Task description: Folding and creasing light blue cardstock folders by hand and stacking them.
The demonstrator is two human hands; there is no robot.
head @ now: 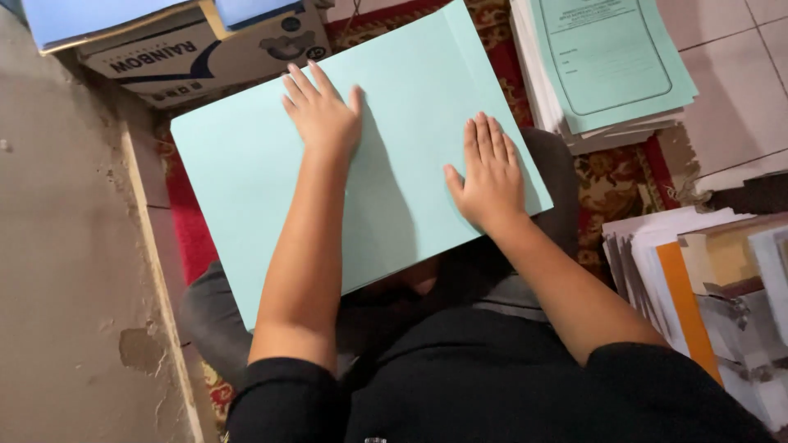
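Pale green folder (246,180) is pressed flat on lap by left hand (322,115) & right hand (490,174), both open, palms down, nothing gripped. Crease-pressing step judged in hand; firm even pressure along fold is called for next.

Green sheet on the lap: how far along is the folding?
Done: a finished-looking stack of green folders lies at top right. In hand: the green sheet has its right part lying over along a crease, with the left hand and right hand pressing flat on it. Left: the paper stacks at right, hard to tell more.
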